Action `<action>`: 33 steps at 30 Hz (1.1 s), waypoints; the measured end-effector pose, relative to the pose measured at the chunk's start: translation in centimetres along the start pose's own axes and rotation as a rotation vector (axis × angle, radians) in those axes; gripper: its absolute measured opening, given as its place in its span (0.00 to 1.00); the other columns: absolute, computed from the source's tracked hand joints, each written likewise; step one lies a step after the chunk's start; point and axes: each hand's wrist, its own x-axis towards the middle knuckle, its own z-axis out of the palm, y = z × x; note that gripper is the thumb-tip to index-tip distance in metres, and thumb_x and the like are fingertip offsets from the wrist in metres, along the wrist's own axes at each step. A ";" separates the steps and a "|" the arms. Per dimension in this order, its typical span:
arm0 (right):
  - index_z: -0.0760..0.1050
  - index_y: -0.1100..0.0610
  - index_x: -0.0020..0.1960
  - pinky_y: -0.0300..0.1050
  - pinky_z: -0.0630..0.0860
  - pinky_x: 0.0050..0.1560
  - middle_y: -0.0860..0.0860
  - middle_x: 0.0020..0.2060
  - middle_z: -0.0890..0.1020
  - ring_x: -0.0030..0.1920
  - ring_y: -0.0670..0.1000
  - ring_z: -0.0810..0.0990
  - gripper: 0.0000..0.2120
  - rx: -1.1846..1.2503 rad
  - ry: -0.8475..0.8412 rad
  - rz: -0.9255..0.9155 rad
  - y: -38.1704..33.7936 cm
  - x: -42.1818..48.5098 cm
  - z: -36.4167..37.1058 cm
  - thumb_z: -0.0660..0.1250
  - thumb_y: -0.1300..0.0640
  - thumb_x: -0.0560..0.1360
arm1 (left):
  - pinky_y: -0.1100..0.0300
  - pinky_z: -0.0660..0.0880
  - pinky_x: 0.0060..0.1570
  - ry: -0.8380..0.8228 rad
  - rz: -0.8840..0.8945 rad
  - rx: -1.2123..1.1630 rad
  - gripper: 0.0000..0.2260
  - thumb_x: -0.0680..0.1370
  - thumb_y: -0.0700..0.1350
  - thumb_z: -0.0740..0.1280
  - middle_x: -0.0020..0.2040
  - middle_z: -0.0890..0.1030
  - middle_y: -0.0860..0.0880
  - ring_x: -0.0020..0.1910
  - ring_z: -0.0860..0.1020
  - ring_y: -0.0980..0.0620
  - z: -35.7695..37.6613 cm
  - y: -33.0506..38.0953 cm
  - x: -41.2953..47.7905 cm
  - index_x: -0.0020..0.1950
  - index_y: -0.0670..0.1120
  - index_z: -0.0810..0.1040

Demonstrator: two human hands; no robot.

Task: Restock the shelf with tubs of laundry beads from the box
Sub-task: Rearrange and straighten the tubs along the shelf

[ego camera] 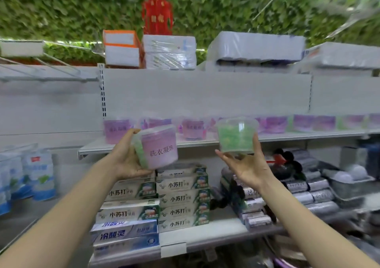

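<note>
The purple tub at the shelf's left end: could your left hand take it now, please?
Probably not: the left hand grips a tilted purple tub; the way to the shelf tub looks free.

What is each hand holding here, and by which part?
The left hand grips the pink tub round its side and base; the right hand holds the green tub under its base, thumb up its side.

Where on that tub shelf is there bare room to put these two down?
Bare shelf shows at the front left corner, left of the leftmost pink tub, and along the front edge before the purple tubs on the right. The back row is crowded. The held green tub hides the middle stretch.
</note>
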 end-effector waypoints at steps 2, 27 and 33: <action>0.70 0.61 0.65 0.62 0.76 0.53 0.64 0.59 0.76 0.57 0.68 0.77 0.53 -0.016 0.009 -0.022 -1.6 -0.9 0.3 0.85 0.47 0.44 | 0.52 0.79 0.30 -0.028 -0.005 -0.005 0.18 0.74 0.59 0.57 0.48 0.77 0.42 0.46 0.76 0.42 1.6 0.3 -0.1 0.48 0.46 0.76; 0.67 0.56 0.69 0.59 0.82 0.39 0.65 0.67 0.68 0.65 0.67 0.70 0.32 -0.050 0.134 -0.221 -28.8 -12.7 -12.0 0.63 0.37 0.72 | 0.50 0.78 0.25 -0.170 0.029 0.009 0.18 0.75 0.60 0.58 0.44 0.75 0.43 0.42 0.75 0.44 31.3 -4.3 4.5 0.46 0.46 0.73; 0.69 0.56 0.66 0.66 0.78 0.47 0.63 0.62 0.71 0.61 0.64 0.73 0.28 -0.105 0.216 -0.249 -34.9 -16.5 -15.3 0.60 0.37 0.75 | 0.50 0.77 0.24 -0.202 0.005 -0.028 0.19 0.74 0.60 0.60 0.46 0.75 0.43 0.42 0.76 0.43 39.6 -7.0 4.9 0.51 0.45 0.72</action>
